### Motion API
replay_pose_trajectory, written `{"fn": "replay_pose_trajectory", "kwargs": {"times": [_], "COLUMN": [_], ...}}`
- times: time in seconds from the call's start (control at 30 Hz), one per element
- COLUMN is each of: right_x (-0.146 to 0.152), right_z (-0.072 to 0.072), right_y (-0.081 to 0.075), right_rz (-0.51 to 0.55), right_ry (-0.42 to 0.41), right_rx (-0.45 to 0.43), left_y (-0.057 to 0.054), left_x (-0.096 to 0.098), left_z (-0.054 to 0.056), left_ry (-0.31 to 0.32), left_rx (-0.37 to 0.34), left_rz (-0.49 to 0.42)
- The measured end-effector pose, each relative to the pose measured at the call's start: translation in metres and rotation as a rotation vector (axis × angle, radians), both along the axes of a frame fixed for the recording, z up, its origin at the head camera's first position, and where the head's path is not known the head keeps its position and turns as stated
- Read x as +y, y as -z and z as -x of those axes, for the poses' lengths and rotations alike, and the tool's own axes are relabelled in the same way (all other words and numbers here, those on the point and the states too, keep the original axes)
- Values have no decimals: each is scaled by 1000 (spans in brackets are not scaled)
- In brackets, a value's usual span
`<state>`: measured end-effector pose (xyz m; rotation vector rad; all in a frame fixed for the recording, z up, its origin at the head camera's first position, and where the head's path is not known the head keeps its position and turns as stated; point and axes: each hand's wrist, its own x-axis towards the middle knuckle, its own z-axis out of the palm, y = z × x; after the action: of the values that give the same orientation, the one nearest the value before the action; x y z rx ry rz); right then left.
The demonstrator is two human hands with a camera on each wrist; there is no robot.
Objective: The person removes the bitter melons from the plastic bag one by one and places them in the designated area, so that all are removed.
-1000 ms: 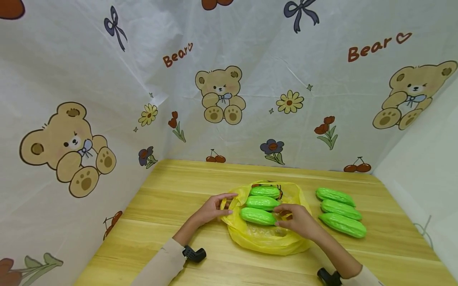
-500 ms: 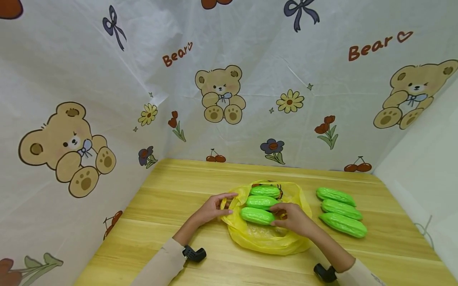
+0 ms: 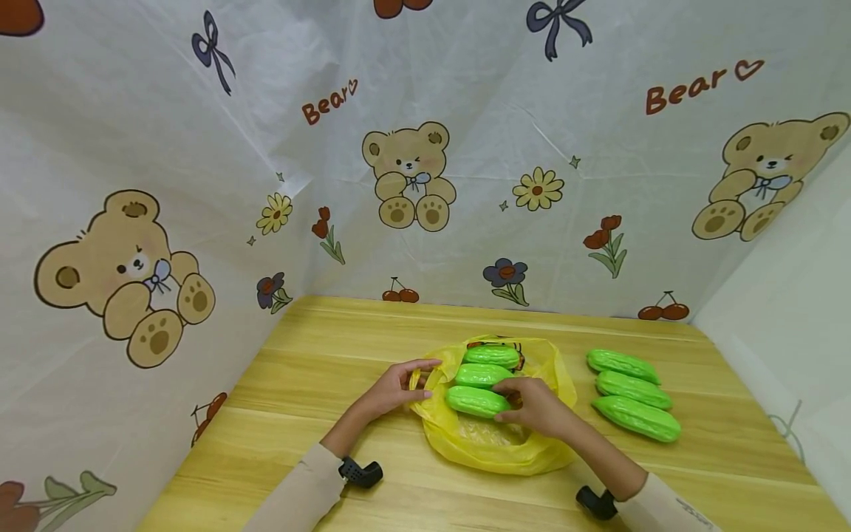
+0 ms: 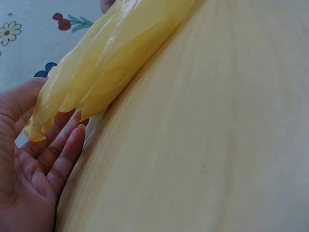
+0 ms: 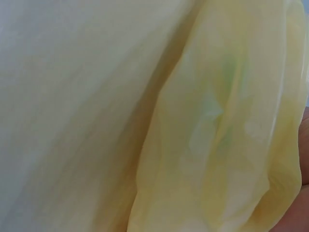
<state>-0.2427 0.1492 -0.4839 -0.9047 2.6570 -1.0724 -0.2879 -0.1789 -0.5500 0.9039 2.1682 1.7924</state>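
Observation:
Inside a yellow plastic bag (image 3: 505,462), three bright green, ridged bitter melons lie side by side: a back one (image 3: 490,357), a middle one (image 3: 480,375) and a front one (image 3: 475,401). My right hand (image 3: 538,406) reaches over the bag's right side, its fingers and thumb straddling the right end of the front melon. That end is partly hidden. The left hand (image 3: 392,388) holds the bag's left edge between thumb and fingers; in the left wrist view the crumpled bag edge (image 4: 72,96) lies between them. Yellow film fills much of the right wrist view, with green showing faintly through.
Three more bitter melons (image 3: 634,417) lie in a row on the wooden table (image 3: 319,369), right of the bag. A white sheet (image 3: 266,133) printed with bears and flowers stands behind and to the left. A pale wall (image 3: 791,310) borders the right side.
My right hand has moved left, farther along the front bitter melon. The melons have barely shifted. The left hand stays at the bag's edge.

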Motion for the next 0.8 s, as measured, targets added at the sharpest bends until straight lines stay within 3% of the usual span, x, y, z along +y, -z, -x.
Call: {"fn": "replay_pose_trajectory", "kwargs": {"times": [0.27,0.43,0.53,0.67,0.8], "right_x": [-7,-12,-13,-13,-9], "right_z": [1,1,0,0,1], "right_y": [1,1,0,-1,-3], "right_rz": [-42,-69,-77,-79,-72], "right_ry": [4,21,26,17,20], "right_rx": [-11,1,-1,-4,-4], "left_y": [1,-15,-12,1,1], "left_x": [0,1,1,0,-1], "left_z": [0,-10,-8,0,1], "left_ry": [-6,4,4,-3,7], "left_rx": [-4,-5,3,14,27], "left_rz": [9,-1,0,19,11]}}
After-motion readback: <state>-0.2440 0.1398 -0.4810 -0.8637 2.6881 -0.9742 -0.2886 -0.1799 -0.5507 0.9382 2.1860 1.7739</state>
